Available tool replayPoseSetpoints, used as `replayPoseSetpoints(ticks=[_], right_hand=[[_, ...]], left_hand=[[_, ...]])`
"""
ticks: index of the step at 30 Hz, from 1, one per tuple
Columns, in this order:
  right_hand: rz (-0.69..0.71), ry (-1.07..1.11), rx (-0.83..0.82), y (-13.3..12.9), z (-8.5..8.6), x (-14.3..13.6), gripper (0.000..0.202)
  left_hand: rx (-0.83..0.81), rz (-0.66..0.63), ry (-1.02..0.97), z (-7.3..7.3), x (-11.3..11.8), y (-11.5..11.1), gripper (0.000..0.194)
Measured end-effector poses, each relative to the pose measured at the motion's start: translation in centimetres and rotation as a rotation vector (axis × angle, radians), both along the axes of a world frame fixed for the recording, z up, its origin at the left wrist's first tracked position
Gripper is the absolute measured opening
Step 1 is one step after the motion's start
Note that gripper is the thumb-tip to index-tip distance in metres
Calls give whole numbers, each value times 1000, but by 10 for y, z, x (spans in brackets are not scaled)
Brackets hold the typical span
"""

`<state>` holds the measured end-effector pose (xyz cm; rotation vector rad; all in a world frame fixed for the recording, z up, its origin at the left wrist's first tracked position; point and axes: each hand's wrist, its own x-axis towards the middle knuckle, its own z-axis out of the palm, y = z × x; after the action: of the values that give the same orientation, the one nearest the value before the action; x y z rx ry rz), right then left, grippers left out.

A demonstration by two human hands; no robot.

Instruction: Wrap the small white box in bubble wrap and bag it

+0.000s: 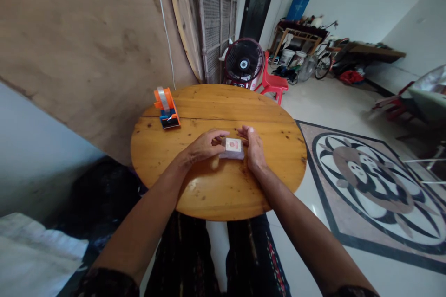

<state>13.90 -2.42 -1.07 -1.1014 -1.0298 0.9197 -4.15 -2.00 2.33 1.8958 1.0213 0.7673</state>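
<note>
A small pale box with a red mark on top (pixel 233 145) lies on the round wooden table (pixel 216 199), between my two hands. My left hand (pixel 206 145) is at the box's left side, thumb and fingers apart and curved around its left end; whether the fingertips touch it is hard to tell. On the right side, my right hand (pixel 254 147) stands on its edge with the palm facing the box and the fingers spread, a small gap between them.
An orange and blue tape dispenser (pixel 166 107) stands at the table's back left. Behind the table are a fan (pixel 244 61) and a red chair (pixel 273 80). A wooden board (pixel 104 32) leans along the left.
</note>
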Motion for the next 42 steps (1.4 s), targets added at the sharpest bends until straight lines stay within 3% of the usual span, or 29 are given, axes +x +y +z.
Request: replayPoseSetpoints(ticks=[4, 10, 15, 18, 21, 26, 31, 36, 42], right_hand=[[-13, -37, 25, 1, -3, 6, 53], [11, -11, 16, 3, -9, 7, 53], [51, 15, -6, 1, -6, 4, 46], [83, -1, -53, 0, -2, 3, 37], [122, -39, -81, -1, 0, 1, 29], [162, -93, -75, -1, -1, 0, 29], [170, -81, -86, -2, 0, -1, 29], [162, -51, -103, -4, 2, -2, 31], [134, -60, -79, -5, 1, -1, 27]], left_hand=[[-47, 65, 26, 3, -2, 0, 61], [-37, 180, 26, 2, -6, 3, 49], [-254, 94, 24, 6, -12, 0, 22], [-340, -52, 98, 8, -16, -1, 12], [-304, -177, 104, 5, -16, -1, 14], [-194, -221, 67, -4, -10, 1, 16], [-151, -202, 86, -3, -11, 1, 15], [-319, -79, 109, 4, -16, 1, 14], [-302, -96, 30, -4, -17, 5, 39]])
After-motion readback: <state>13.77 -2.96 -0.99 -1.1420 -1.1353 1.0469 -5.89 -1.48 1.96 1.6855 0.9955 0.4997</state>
